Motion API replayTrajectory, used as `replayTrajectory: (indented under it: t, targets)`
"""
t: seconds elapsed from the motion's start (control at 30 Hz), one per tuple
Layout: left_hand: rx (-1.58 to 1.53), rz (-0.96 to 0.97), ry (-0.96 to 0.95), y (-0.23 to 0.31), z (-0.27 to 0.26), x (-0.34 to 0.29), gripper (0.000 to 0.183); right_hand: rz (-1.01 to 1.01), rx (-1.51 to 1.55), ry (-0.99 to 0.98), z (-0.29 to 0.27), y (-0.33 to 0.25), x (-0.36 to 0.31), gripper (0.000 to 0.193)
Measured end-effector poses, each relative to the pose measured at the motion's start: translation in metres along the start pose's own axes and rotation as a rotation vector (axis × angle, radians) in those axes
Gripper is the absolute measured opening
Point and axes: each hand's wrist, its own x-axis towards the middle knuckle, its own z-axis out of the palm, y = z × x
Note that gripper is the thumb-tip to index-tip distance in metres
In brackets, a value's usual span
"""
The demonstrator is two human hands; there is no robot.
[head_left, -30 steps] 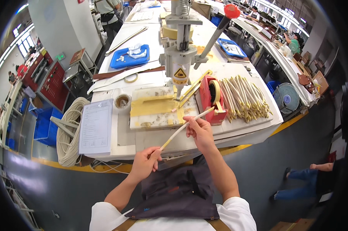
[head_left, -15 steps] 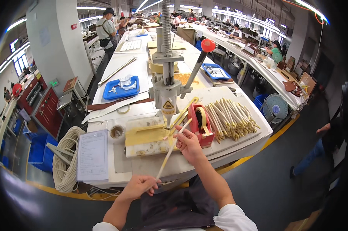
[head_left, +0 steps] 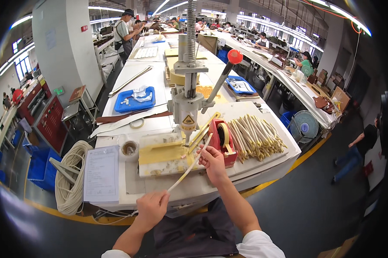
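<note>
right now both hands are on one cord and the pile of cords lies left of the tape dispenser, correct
Wrong side: the head view shows the pile right of the tape dispenser. The left hand and right hand are both on one cord.

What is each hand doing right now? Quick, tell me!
Left hand: closed, holding the lower end of a pale cord piece.
Right hand: closed, pinching the same piece nearer its upper end.
</note>
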Motion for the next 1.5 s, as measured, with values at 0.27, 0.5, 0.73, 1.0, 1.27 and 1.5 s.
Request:
replayTrajectory:
  t: [0.27,0.5,0.73,1.0,1.27,1.5]
  targets:
    - [-0.213,-0.278,-0.277,-0.022,0.009,0.013,0.015,-0.12,-0.469,0.165,-0.013,0.032,0.02,0.025]
    - [-0.069,-0.056,-0.058,-0.048,0.032,0.025,0.014,-0.292,-0.775,0.26,-0.009,0.039,0.036,0.041]
    - [0.083,0.044,-0.013,-0.069,0.048,0.053,0.01,-0.395,-0.936,0.271,-0.017,0.047,0.08,0.026]
    - [0.167,0.106,-0.025,-0.094,0.069,0.066,0.011,-0.49,-1.39,0.233,-0.011,0.054,0.092,0.023]
    - [0.235,0.192,-0.053,-0.105,0.075,0.067,0.012,-0.605,-1.771,0.243,-0.008,0.064,0.093,0.036]
    - [0.227,0.238,-0.113,-0.109,0.081,0.068,0.026,-0.554,-1.809,0.204,-0.006,0.061,0.091,0.039]
